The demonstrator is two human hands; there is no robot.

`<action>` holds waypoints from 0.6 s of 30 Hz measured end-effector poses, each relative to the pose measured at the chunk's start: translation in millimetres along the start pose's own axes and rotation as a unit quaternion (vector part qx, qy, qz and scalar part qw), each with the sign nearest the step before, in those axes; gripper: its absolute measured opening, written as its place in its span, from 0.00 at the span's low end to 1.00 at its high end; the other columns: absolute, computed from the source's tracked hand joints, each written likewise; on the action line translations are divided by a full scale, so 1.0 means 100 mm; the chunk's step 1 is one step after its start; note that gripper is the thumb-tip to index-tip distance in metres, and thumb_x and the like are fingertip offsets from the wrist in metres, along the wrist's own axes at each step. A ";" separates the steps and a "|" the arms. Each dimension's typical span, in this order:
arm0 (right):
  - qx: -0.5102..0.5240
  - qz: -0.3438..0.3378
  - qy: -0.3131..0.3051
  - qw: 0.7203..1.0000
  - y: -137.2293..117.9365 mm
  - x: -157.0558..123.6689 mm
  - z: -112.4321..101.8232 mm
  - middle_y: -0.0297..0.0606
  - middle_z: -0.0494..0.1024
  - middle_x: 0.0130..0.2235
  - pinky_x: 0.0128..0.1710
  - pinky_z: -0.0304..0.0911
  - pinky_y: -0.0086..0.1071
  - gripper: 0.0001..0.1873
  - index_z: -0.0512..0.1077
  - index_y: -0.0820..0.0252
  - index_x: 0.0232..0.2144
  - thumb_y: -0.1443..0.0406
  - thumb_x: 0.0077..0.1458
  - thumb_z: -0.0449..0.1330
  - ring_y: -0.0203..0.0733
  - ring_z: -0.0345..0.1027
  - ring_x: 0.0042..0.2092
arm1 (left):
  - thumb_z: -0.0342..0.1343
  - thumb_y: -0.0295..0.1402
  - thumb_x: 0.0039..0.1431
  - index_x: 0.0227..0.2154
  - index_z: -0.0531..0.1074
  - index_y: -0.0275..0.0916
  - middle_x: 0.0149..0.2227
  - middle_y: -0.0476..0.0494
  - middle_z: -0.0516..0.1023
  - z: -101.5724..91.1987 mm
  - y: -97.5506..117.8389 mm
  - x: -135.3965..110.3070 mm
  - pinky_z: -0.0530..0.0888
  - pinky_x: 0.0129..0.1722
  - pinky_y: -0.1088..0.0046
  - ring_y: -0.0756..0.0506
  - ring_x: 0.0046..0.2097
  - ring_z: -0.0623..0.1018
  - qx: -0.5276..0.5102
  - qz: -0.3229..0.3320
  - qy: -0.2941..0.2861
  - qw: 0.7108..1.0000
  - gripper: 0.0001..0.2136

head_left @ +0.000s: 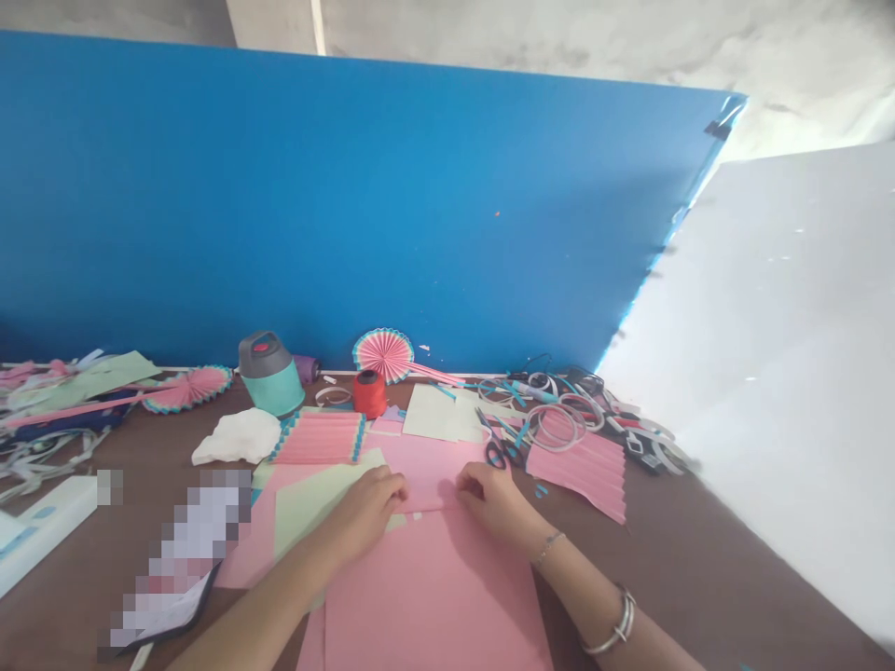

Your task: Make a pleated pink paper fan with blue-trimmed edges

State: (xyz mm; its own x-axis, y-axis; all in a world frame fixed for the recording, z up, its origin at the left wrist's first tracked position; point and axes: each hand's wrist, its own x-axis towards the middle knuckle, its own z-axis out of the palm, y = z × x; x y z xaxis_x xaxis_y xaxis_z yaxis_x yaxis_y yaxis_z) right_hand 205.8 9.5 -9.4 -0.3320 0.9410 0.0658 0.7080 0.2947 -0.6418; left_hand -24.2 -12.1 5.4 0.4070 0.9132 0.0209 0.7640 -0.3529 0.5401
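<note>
A large pink paper sheet (433, 587) lies on the brown table in front of me. My left hand (367, 508) and my right hand (493, 499) both pinch its far edge, where a narrow fold (430, 494) runs between them. Fingers of both hands are curled and pressed on the paper. A pale green sheet (308, 503) lies under my left hand's side. My right wrist wears metal bangles (615, 624).
Pleated pink paper pieces (318, 438) (584, 466), paper fans (383, 354) (185, 387), a red thread spool (369, 393), a teal bottle (269, 373), scissors (495, 447), tape rings (559, 419), white cloth (238, 436) crowd the table's back. A blue board (350, 214) stands behind; a white board (783, 373) at right.
</note>
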 end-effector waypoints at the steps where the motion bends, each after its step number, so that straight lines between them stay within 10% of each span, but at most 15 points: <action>1: -0.016 -0.009 0.003 1.000 0.00 -0.01 0.00 0.34 0.69 0.28 0.29 0.54 0.27 0.07 0.68 0.62 0.27 0.74 0.47 0.52 0.34 0.61 0.29 | 0.41 0.24 0.58 0.33 0.70 0.41 0.35 0.45 0.71 0.00 0.00 0.00 0.66 0.40 0.71 0.45 0.41 0.70 0.013 0.006 -0.001 1.000 0.12; 9: -0.202 -0.165 -0.023 0.965 -0.04 -0.07 0.05 0.39 0.69 0.41 0.38 0.51 0.32 0.20 0.72 0.54 0.40 0.78 0.50 0.50 0.40 0.59 0.40 | 0.43 0.21 0.58 0.46 0.70 0.56 0.46 0.46 0.67 0.00 0.10 -0.04 0.63 0.45 0.67 0.45 0.47 0.66 0.121 0.126 0.010 0.985 0.22; 18: -0.237 -0.211 -0.030 0.948 -0.04 -0.08 -0.10 0.38 0.71 0.40 0.38 0.50 0.34 0.18 0.77 0.51 0.34 0.76 0.48 0.54 0.41 0.60 0.42 | 0.44 0.15 0.48 0.31 0.78 0.52 0.41 0.47 0.72 -0.16 -0.12 -0.04 0.62 0.44 0.64 0.44 0.46 0.66 0.112 0.122 0.016 0.986 0.24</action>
State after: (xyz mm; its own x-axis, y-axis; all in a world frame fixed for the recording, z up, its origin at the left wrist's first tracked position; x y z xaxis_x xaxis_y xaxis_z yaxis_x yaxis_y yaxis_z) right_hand 211.8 2.2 0.0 -0.6728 0.7158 0.1872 0.7002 0.6977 -0.1513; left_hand -43.7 -8.2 12.4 0.5782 0.8008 0.1561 0.7389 -0.5951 0.3160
